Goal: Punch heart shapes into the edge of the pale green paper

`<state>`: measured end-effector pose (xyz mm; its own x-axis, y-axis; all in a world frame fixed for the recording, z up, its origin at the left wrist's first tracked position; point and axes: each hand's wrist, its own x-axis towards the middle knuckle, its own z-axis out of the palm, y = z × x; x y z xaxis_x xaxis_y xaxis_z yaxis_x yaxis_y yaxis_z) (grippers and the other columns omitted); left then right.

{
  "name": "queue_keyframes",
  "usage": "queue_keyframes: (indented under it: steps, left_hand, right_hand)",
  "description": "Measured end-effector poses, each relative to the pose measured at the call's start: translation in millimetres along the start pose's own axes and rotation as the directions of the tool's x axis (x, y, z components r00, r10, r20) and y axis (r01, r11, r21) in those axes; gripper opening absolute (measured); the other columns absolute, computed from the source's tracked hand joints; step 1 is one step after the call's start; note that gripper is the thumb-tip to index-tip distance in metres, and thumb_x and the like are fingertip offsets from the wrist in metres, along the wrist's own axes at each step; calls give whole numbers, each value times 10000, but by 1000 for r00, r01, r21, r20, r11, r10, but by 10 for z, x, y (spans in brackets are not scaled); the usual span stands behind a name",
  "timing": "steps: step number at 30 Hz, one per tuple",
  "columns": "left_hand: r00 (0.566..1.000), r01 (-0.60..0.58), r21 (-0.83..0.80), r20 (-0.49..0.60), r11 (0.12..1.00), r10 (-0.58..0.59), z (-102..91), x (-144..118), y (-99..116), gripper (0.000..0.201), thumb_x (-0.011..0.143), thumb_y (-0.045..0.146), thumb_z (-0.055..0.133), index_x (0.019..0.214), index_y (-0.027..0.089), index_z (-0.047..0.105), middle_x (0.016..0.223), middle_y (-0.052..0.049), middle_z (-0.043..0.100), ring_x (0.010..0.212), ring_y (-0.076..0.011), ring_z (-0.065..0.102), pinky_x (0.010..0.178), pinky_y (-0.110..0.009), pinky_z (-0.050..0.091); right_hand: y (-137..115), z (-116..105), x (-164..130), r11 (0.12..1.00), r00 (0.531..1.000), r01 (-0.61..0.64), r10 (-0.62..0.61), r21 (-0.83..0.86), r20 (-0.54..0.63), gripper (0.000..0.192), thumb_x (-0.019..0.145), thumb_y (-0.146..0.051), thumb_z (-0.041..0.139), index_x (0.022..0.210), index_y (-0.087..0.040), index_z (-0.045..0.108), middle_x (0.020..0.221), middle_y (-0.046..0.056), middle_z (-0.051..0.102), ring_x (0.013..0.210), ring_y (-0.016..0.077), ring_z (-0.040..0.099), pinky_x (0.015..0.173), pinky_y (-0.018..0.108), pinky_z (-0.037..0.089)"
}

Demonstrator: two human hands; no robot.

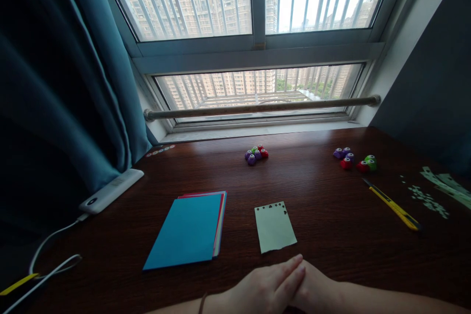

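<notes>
Both hands rest at the near edge of the dark wooden desk [331, 235], the left hand [268, 287] lying flat over the right hand [316, 289], fingers stretched out and holding nothing at all. Just beyond the fingertips sits the pale green paper [275, 228], small shapes already punched along its far edge, its near edge ragged. It lies loose and light, so a careless sweep of either hand could slide or crease it.

To the left, the stack of coloured paper [189, 230] with a blue sheet on top lies close by. Further left, a white power bank [110, 190] trails a white cable [51, 260] toward the near left corner, and a sleeve or wrist catching that cable could drag the bank off the desk.

Out right, the yellow utility knife [392, 204] lies well apart from the hands; I can't tell whether its blade is out, so a blind reach that way looks risky. Far centre, a cluster of small punches [256, 154]; far right, a second cluster of punches [355, 160]. Paper confetti [427, 199] is scattered at the right edge, easily brushed onto the floor.
</notes>
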<state>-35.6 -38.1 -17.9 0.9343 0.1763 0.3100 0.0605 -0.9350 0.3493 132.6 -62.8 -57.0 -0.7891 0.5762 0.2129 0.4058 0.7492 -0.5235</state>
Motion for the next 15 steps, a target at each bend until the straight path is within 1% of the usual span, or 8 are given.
queue_keyframes:
  steps: [5, 10, 15]
  left_hand:
    - [1000, 1, 5, -4, 1000, -1, -24, 12, 9, 703, 911, 248, 419, 1380, 57, -69, 1341, -283, 337, 1282, -281, 286, 982, -344, 390]
    - [1000, 2, 8, 4, 1000, -2, -9, 8, 7, 743, 899, 295, 449, 1380, 54, -63, 1350, -281, 322, 1286, -283, 282, 988, -347, 385]
    - [1000, 1, 0, -6, 1000, -1, -4, 3, 8, 754, 893, 297, 461, 1379, 60, -64, 1345, -286, 327, 1282, -290, 283, 982, -351, 389]
  right_hand:
    - [-62, -111, 4, 999, 1000, 28, -27, 29, -12, 256, 870, -301, 461, 863, -137, 657, 813, 63, 685, 754, 138, 633, 705, 183, 482]
    - [-46, -78, -10, 999, 1000, 22, -22, 32, -16, 222, 858, -270, 480, 870, -133, 654, 841, 68, 686, 763, 137, 635, 716, 182, 482]
    - [-52, -85, -15, 999, 999, 34, -33, 39, -5, 214, 863, -243, 467, 875, -140, 654, 851, 60, 686, 793, 139, 633, 732, 186, 480]
